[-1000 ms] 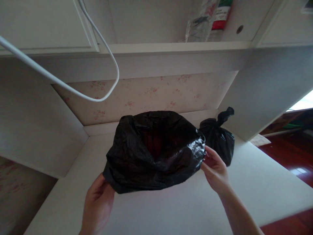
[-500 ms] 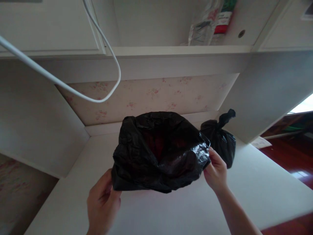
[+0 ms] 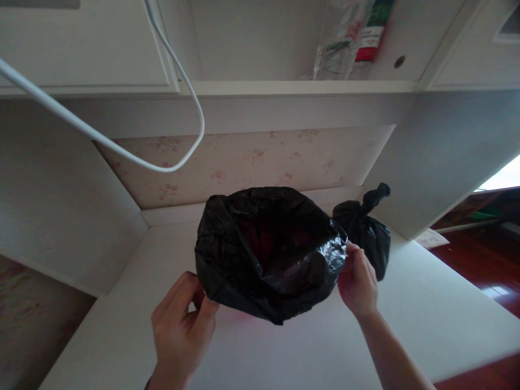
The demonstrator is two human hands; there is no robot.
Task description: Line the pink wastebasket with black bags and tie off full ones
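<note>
A black plastic bag [image 3: 239, 281] is spread wide, its mouth facing up toward me. Dark red shows faintly inside it, and a hint of red appears beneath its front edge; whatever is under the plastic is mostly hidden. My left hand [image 3: 182, 319] pinches the bag's left front edge between thumb and fingers. On the other side, my right hand [image 3: 359, 281] grips the right edge, with its fingertips partly behind the plastic. Just beyond that hand stands a second black plastic bag [image 3: 371, 238], knotted at the top.
The white tabletop [image 3: 260, 357] is backed by floral wallpaper [image 3: 252, 157] and flanked by side panels. Overhead, a shelf [image 3: 300, 88] holds a clear plastic package [image 3: 337, 54] and a red-green bottle [image 3: 371, 38]. A white cable [image 3: 162, 169] loops down at upper left.
My left hand has shifted right and slightly up along the bag's rim, drawing its left front edge inward. My right hand stays almost in place on the right edge.
</note>
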